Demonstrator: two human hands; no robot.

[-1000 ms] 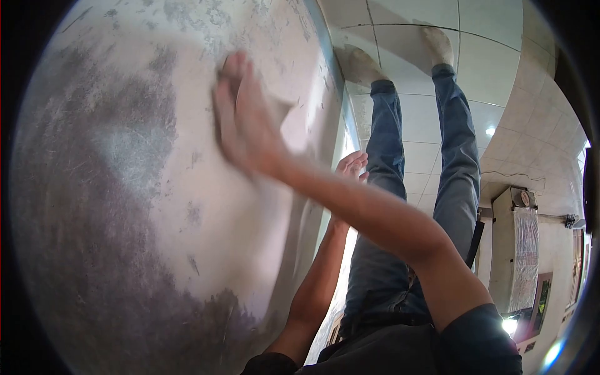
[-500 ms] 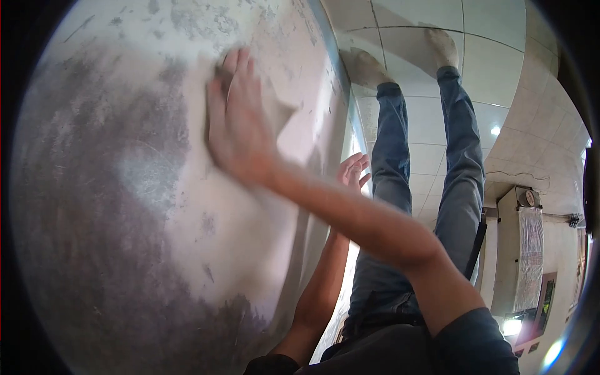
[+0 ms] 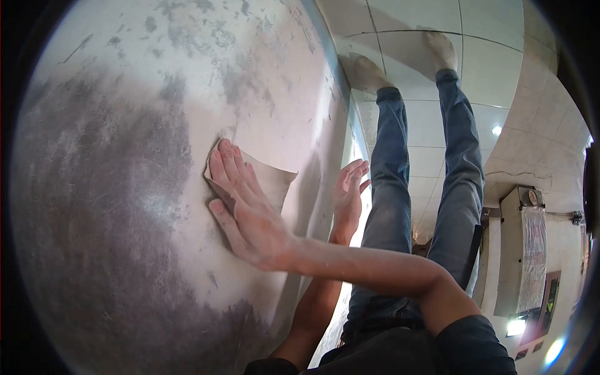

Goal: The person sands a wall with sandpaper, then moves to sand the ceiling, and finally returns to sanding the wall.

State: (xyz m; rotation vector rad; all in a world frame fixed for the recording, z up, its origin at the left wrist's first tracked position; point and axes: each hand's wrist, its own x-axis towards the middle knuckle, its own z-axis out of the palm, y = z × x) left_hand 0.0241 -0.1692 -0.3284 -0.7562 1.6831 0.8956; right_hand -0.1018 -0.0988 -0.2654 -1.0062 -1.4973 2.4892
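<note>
My right hand (image 3: 250,215) lies flat on a bent sheet of sandpaper (image 3: 272,178), pressing it against a patchy white-and-grey wall surface (image 3: 112,156). The fingers are stretched over the sheet and the thumb sticks out to the side, and one corner of the paper curls away from the wall. Pale dust coats the fingers. My left hand (image 3: 350,194) is raised near the right-hand side of the wall, fingers apart with nothing in them; the right forearm crosses in front of the left arm.
A bluish strip (image 3: 334,47) runs along the wall's edge by the tiled floor (image 3: 415,65). My bare feet (image 3: 442,50) stand on the tiles. To the right are a pale cabinet-like unit (image 3: 509,250) partly wrapped in clear plastic and a bright light (image 3: 516,327).
My right hand has slid down the wall toward my body, with the sandpaper under it. My left hand has stayed nearly in place.
</note>
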